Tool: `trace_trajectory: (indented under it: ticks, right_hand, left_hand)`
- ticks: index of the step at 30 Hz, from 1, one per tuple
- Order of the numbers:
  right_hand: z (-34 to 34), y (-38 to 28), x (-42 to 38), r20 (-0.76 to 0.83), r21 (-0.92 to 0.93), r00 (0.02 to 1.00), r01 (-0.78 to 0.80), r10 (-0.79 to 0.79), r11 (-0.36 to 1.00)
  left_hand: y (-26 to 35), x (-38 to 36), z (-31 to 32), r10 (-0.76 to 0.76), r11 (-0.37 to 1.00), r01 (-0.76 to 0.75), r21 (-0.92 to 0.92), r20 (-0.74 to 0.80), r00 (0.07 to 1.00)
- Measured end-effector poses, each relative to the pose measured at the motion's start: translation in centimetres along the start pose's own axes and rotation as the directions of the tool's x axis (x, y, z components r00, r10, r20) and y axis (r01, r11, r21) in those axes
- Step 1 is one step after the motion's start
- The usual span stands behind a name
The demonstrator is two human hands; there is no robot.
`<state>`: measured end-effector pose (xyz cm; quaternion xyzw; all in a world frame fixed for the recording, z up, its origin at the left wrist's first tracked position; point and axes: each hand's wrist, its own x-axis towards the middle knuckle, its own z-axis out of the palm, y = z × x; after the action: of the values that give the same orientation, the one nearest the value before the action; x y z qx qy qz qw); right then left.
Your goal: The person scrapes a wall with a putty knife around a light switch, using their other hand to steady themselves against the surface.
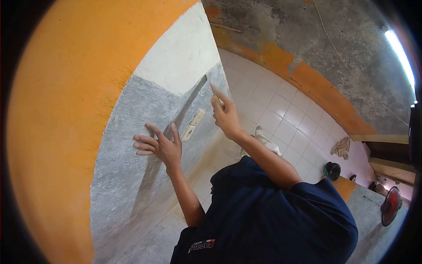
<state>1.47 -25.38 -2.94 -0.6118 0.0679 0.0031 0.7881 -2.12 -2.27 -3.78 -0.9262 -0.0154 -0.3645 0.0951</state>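
Note:
My left hand (160,147) lies on the grey, rough-coated part of the wall (127,114), its fingers spread and nothing held in it. Higher up, near the wall's edge, my right hand (226,116) is closed around a small tool with a pale yellowish handle (218,99). Its index finger stretches along the tool towards the wall; the tool's working end is too hidden to make out. Between the hands sits a whitish socket and switch plate (193,125) on the grey surface. A white patch (180,53) borders the grey coat above.
Orange paint (61,110) covers the wall at left. Beyond its edge lies a tiled floor (277,105), with a crumpled cloth (341,148), a dark bag (332,170) and a red fan (390,206) at right. A lit tube lamp (401,57) shows at upper right.

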Motion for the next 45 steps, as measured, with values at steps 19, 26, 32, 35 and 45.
trace_trajectory:
  ticks: [19,26,32,35,45]
  right_hand:
    - [-0.2,-0.8,0.4,-0.056,-0.184,0.993,0.094,-0.106,0.978]
    - [-1.2,-0.7,0.5,-0.044,-0.196,0.997,0.06,-0.07,0.979]
    - [-0.6,0.0,0.3,-0.086,0.046,0.994,-0.068,0.072,0.997]
    - [0.3,2.4,-0.4,-0.043,-0.176,0.991,0.116,-0.125,0.977]
    - [-1.0,1.4,1.0,-0.021,-0.208,0.997,0.072,-0.078,0.975]
  left_hand:
    - [0.0,0.3,0.1,0.036,0.997,-0.034,0.071,-0.025,0.999]
    - [0.1,0.4,0.3,0.027,0.999,-0.026,0.033,-0.046,0.999]
    - [0.1,0.1,-0.3,0.026,0.999,-0.026,0.018,0.002,1.0]
    - [0.1,0.3,-0.1,0.024,0.999,-0.023,0.045,-0.021,0.999]
    - [0.2,0.5,0.1,0.025,0.999,-0.023,0.044,-0.028,0.999]
